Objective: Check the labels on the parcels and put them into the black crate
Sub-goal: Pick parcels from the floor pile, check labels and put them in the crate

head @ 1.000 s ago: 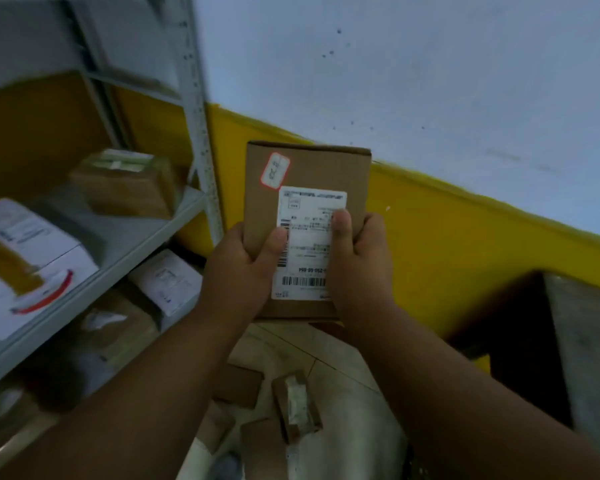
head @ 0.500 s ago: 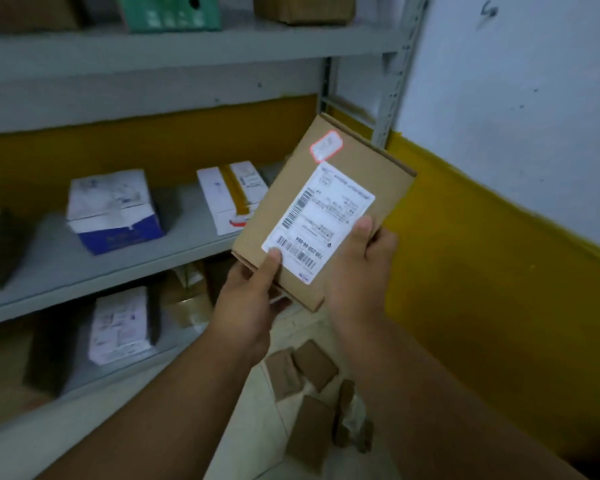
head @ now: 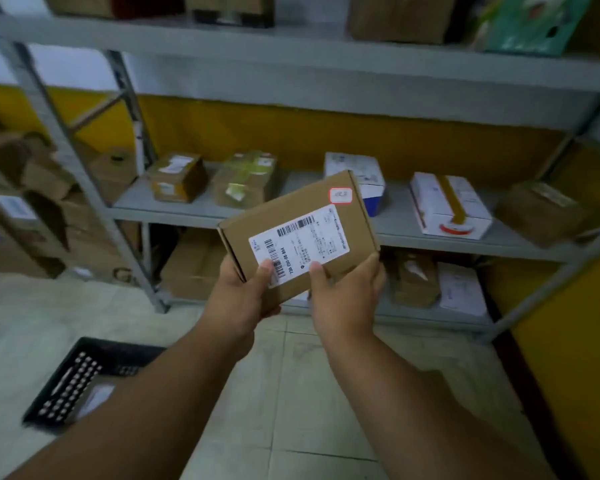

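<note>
Black crate [head: 94, 382], white parcel [head: 96, 398] inside

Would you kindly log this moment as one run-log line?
stage: label check | left hand + right hand: both gripping parcel, label up | black crate: on floor, lower left | parcel not yet in crate

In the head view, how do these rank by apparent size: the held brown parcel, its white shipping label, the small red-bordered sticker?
1. Held brown parcel, gripped by left hand and right hand.
2. White shipping label.
3. Red-bordered sticker.
All lie on one parcel, so nearness hardly matters.
</note>
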The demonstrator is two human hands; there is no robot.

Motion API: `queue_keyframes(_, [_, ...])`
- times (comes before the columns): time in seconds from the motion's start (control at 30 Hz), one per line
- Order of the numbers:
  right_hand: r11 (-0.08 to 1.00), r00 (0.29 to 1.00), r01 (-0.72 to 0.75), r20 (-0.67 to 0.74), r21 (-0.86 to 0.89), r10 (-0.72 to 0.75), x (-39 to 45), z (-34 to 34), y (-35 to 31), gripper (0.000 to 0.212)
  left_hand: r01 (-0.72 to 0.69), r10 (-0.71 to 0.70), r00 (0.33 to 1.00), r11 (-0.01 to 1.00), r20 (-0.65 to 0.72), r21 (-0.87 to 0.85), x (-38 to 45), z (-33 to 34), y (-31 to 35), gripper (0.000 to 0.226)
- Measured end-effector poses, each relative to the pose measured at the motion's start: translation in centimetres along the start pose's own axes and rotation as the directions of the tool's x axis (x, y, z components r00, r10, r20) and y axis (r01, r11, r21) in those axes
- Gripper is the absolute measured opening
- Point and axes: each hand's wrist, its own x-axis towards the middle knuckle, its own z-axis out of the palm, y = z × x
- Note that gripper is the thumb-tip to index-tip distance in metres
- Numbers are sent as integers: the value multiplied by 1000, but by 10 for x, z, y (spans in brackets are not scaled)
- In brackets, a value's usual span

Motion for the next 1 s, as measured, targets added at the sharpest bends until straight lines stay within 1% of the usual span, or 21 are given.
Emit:
queue_keyframes(0.03, [993,997,75,12,-93,-75,-18,21,-12,106,-35,39,998,997,-43,75,0,-33,6,24])
queue_keyframes(0.07, [969,983,184,41,-166,-179,-34,39,-23,110,-60,72,995,986,-71,154,-1,-64,12,25])
queue_keyframes(0.1, [931,953,304,84,-204,-292,-47,54,-35,109,-78,100,991,970,-85,232,-2,-93,19,25])
queue_keyframes(0.13, [880,906,422,144,-217,-399,-56,71,-44,106,-86,117,989,951,-87,298,-4,-119,25,26])
queue_keyframes(0.17, [811,841,537,227,-231,-492,-64,84,-56,101,-80,117,990,931,-84,355,-6,-143,31,27])
queue_keyframes(0.2, [736,766,633,330,-238,-552,-70,99,-67,97,-67,106,991,913,-76,401,-9,-165,37,27])
queue_keyframes(0.23, [668,687,709,437,-225,-581,-74,114,-77,92,-49,91,993,895,-75,443,-10,-186,41,27])
queue_keyframes(0.27, [631,618,753,532,-188,-579,-77,129,-87,88,-32,83,993,881,-86,472,-11,-206,45,28])
queue_keyframes(0.3, [631,568,764,608,-139,-554,-81,143,-96,82,-13,83,989,868,-119,496,-11,-226,47,28])
queue_keyframes(0.33, [654,534,751,661,-87,-526,-84,159,-103,75,8,91,982,857,-166,515,-12,-246,50,26])
queue_keyframes(0.43, [734,463,679,760,28,-457,-96,201,-119,52,68,114,950,834,-291,548,-15,-298,57,24])
queue_keyframes(0.5, [787,400,609,818,101,-414,-107,228,-125,41,98,102,934,850,-343,518,-15,-326,58,28])
queue_keyframes(0.57, [827,356,541,850,152,-389,-117,256,-127,36,101,101,910,887,-403,450,-11,-349,55,32])
queue_keyframes(0.63, [839,358,512,843,183,-401,-123,286,-130,35,75,111,869,934,-482,351,-2,-368,53,40])
queue_keyframes(0.7, [865,384,455,829,213,-407,-123,315,-135,35,28,104,832,973,-545,228,14,-384,53,49])
queue_keyframes(0.8, [924,460,297,812,241,-359,-117,357,-152,28,-6,46,803,998,-594,69,46,-405,54,59])
queue_keyframes(0.83, [934,489,261,801,244,-346,-114,371,-160,25,3,27,799,999,-601,50,60,-411,54,58])
queue_keyframes(0.9, [942,531,216,778,258,-335,-106,399,-175,24,33,17,798,997,-602,72,86,-420,55,54])
queue_keyframes(1.0, [938,556,226,755,264,-347,-98,440,-191,22,56,37,790,990,-612,133,121,-430,57,56])
